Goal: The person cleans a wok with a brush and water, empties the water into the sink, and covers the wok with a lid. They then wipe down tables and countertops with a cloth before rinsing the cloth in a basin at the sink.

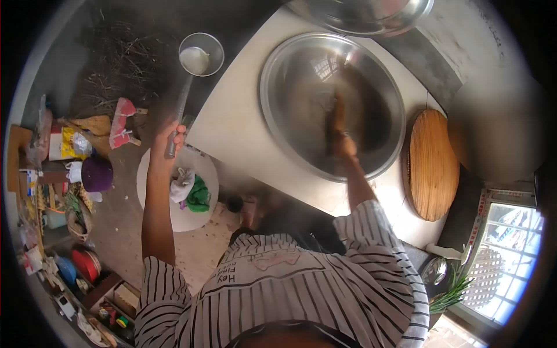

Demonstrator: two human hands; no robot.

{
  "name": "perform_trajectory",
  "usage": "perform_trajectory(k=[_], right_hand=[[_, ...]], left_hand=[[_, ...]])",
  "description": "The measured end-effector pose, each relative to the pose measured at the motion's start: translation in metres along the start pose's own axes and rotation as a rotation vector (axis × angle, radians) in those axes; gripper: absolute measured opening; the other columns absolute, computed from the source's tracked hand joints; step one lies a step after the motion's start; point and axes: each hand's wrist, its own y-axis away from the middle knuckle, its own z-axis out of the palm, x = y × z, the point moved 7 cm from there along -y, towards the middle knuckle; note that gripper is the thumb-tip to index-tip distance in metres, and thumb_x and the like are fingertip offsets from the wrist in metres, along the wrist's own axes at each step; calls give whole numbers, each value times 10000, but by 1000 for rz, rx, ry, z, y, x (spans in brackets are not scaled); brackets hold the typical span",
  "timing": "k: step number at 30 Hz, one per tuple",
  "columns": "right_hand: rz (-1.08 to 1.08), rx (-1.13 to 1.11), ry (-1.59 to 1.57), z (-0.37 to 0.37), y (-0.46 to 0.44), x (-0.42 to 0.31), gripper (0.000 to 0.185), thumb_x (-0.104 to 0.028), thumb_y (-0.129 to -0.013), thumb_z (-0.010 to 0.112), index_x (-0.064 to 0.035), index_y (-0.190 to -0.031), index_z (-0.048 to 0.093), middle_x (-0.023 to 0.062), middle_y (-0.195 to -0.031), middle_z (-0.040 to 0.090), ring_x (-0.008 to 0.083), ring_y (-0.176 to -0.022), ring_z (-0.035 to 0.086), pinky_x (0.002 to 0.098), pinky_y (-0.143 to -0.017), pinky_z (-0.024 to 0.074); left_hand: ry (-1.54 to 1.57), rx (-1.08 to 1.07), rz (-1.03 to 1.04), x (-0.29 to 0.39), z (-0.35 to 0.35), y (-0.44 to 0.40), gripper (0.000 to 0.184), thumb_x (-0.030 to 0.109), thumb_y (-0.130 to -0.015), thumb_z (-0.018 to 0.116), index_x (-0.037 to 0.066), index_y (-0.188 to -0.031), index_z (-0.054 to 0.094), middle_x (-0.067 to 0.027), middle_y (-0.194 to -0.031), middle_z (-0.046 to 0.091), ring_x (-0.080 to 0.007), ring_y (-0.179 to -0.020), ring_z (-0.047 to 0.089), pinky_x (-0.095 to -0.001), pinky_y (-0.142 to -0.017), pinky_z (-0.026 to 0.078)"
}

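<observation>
Striped shirt nearest; ahead, left hand wraps a ladle, pale contents still inside; right hand outstretched over metal pan, grasp unclear.

One wide, round-edged view looks steeply down from the wearer's head, over the striped shirt close below, facing forward across the white counter, whose near edge runs just beyond the shirt.

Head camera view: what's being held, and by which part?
The left hand holds the long-handled ladle near the end of its handle. The right hand is too blurred to tell.
</observation>
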Motion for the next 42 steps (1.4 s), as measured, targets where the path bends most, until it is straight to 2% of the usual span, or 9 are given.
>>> perform_trajectory(k=[2,4,6,18,22,31,33,39,42], right_hand=[[-23,129,-79,-3,28,-38,282,-199,-792,507,27,-948,573,125,-875,607,215,-724,583,329,-588,450],[-474,233,-503,6,7,-115,325,-130,-823,432,27,-1101,489,34,-844,579,96,-712,545,224,-576,437],[-77,89,-971,-9,51,-197,493,-71,-726,596,10,-1180,424,72,-888,577,129,-742,527,238,-646,418],[-478,49,-948,-39,72,-383,611,-162,-713,593,5,-1238,328,87,-738,533,172,-571,520,289,-523,421],[-505,341,170,8,55,-354,653,-277,-726,564,-138,-1281,248,223,-873,529,352,-727,550,434,-640,443],[-519,770,-29,-115,42,-111,417,-201,-778,512,-212,-1185,421,168,-895,585,334,-811,570,366,-684,448],[13,647,91,-167,70,-65,359,-233,-781,513,-223,-1135,454,168,-876,589,330,-794,574,403,-664,443],[427,608,134,-142,22,135,512,-497,-812,343,-80,-782,638,137,-675,605,270,-686,606,376,-585,447],[220,250,96,-54,7,1,431,-420,-800,416,-51,-759,635,130,-724,618,298,-696,590,382,-618,441]], left_hand=[[41,120,12,-13,-17,0,198,114,-796,512,107,-972,424,-41,-703,503,-48,-479,434,-161,-359,322],[66,68,30,-15,-37,-33,181,112,-795,511,105,-955,426,-36,-697,503,-47,-480,435,-162,-358,318],[37,89,-9,-25,-43,-39,168,106,-791,511,115,-940,433,-25,-681,500,-46,-479,435,-163,-360,320],[5,65,7,-4,-26,-42,197,106,-790,510,134,-972,440,-22,-677,494,-45,-474,425,-157,-361,315],[443,-108,-122,-3,-7,-33,94,111,-829,459,42,-872,414,-63,-712,477,-70,-479,434,-184,-371,361],[764,-289,-205,-15,4,-22,180,126,-871,386,-29,-780,383,-76,-698,417,-103,-492,460,-219,-410,430],[743,-252,-160,-15,-1,-20,183,131,-873,384,-28,-782,384,-78,-703,424,-107,-493,466,-225,-402,437],[596,-149,-153,-25,-18,-20,168,125,-871,381,-21,-789,381,-90,-724,443,-115,-499,477,-231,-367,437],[507,-51,-126,-29,-27,-19,163,129,-873,389,-15,-798,382,-86,-723,443,-107,-498,467,-227,-361,424]])
